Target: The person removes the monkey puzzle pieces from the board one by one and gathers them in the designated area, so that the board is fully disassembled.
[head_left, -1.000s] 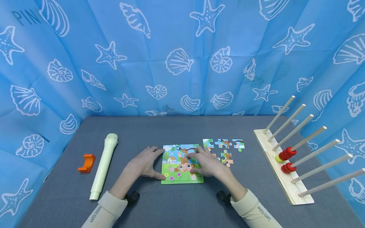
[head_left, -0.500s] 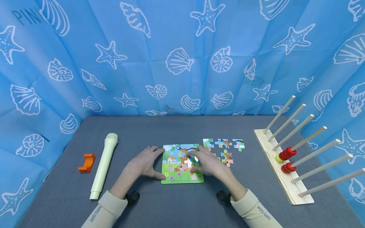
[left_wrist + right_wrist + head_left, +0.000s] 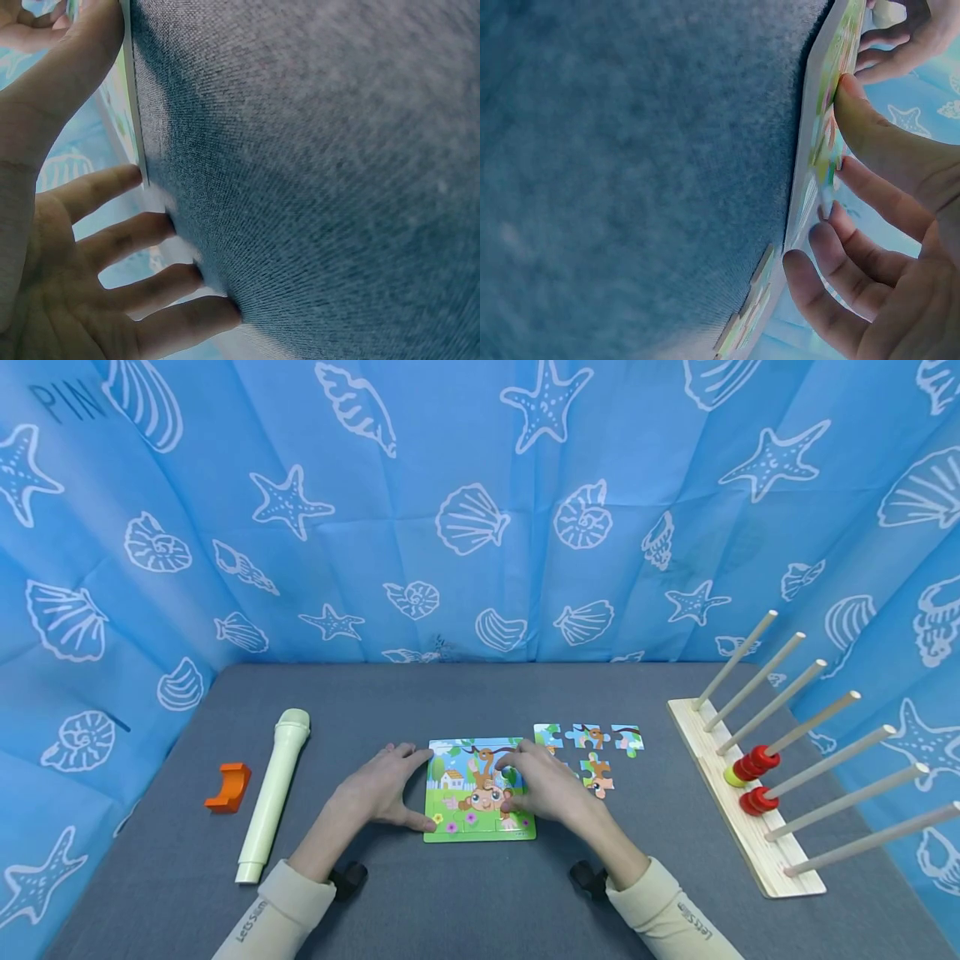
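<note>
A cartoon monkey jigsaw puzzle (image 3: 453, 757) in a thin tray lies flat on the table, its picture largely assembled. My left hand (image 3: 377, 789) rests at its left side, fingers spread. The thumb touches the lower left edge and the index finger the upper left corner. Over the right half, my right hand (image 3: 552, 785) pinches a jigsaw piece (image 3: 826, 180) between thumb and fingers. In the right wrist view that piece stands slightly raised from the tray; from the head it is partly hidden by the fingers.
Several loose jigsaw pieces (image 3: 597, 770) lie right of the tray, some partly behind my right hand. Farther right stands a wooden peg rack (image 3: 712, 777) with red and yellow rings (image 3: 756, 764). At left are a pale green toy microphone (image 3: 274, 797) and an orange curved block (image 3: 229, 788).
Half a second ago a white patch showed on the puzzle beside my right fingers; now the monkey's face print shows there again. My right fingers shifted slightly. The left hand has stayed put.
</note>
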Motion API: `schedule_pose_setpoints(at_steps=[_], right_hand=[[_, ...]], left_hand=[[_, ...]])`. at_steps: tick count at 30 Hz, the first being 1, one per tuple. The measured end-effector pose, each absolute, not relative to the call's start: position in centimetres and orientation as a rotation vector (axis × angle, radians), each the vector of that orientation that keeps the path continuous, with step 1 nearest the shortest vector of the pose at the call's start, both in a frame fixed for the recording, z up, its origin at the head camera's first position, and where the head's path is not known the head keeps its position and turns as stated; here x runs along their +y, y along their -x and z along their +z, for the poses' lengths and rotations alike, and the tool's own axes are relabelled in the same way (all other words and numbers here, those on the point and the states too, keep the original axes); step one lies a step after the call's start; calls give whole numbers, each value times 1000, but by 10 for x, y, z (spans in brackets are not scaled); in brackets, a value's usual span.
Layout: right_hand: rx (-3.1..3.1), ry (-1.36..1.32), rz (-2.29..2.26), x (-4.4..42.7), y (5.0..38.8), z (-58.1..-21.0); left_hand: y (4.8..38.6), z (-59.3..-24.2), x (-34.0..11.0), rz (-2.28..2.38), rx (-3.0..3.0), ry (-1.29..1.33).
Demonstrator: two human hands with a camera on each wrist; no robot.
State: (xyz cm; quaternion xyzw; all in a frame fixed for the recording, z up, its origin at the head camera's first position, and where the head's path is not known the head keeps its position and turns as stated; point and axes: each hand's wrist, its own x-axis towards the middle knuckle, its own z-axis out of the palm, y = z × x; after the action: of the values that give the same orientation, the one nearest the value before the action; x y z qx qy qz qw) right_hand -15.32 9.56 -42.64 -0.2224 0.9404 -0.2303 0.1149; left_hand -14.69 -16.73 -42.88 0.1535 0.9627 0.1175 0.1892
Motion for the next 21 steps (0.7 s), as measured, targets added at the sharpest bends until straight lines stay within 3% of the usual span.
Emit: schedule_pose_setpoints(at_steps=[21], right_hand=[[2764,702,-602,98,153,-425]], left_hand=[[146,-429,-167,328,2714,-440]])
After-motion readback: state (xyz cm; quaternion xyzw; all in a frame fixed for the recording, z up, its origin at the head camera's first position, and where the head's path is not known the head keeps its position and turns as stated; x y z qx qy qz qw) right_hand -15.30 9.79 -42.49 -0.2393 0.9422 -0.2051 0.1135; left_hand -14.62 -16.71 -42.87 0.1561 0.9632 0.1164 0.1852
